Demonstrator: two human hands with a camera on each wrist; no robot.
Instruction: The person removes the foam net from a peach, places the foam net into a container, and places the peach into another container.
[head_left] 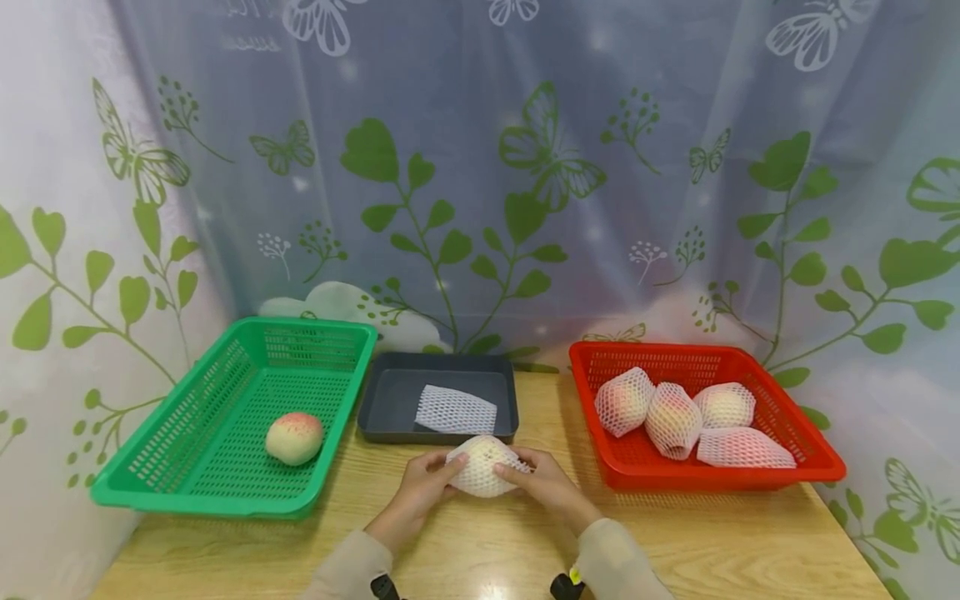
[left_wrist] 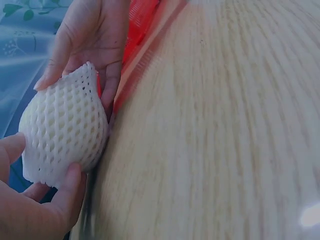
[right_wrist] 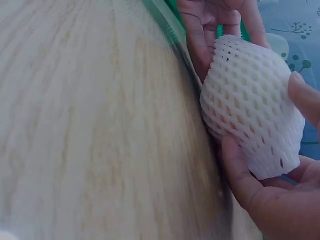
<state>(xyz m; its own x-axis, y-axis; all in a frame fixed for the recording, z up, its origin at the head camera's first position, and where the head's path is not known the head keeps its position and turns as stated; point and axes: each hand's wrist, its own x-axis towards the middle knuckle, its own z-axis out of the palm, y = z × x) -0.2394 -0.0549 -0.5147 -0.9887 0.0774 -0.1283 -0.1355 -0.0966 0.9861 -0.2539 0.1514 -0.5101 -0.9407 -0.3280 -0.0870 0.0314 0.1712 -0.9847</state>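
Note:
A peach in a white foam net sleeve (head_left: 483, 473) is held between both hands in front of the dark tray. My left hand (head_left: 426, 486) grips its left end, the thumb on the near side. On the other end, my right hand (head_left: 553, 485) holds it with the thumb over the netting. Up close in the left wrist view, the foam net (left_wrist: 65, 125) wraps the fruit all round and gathers to a narrower end by the right hand (left_wrist: 95, 35). The right wrist view shows the right fingers (right_wrist: 245, 175) curled about the netting.
At left, a green basket (head_left: 202, 502) contains one bare peach (head_left: 295, 438). Behind the hands, a dark grey tray (head_left: 390, 392) holds flat white foam netting (head_left: 456, 410). The red basket (head_left: 720, 479) at right contains several netted peaches (head_left: 673, 419). A patterned curtain (head_left: 465, 183) hangs behind the wooden table (head_left: 712, 542).

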